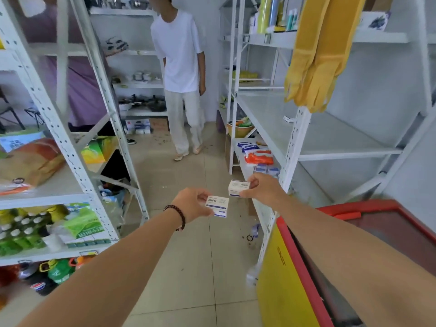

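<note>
1. Two closed white cartons are held over the floor [188,256], near each other but apart.
2. Left hand [192,205] pinches the lower carton [218,206] between thumb and curled fingers.
3. Right hand [262,188] pinches the upper carton [238,188] by its end.
4. Tan basket [239,131], low on the right rack [292,138], holds blurred colourful goods.
</note>
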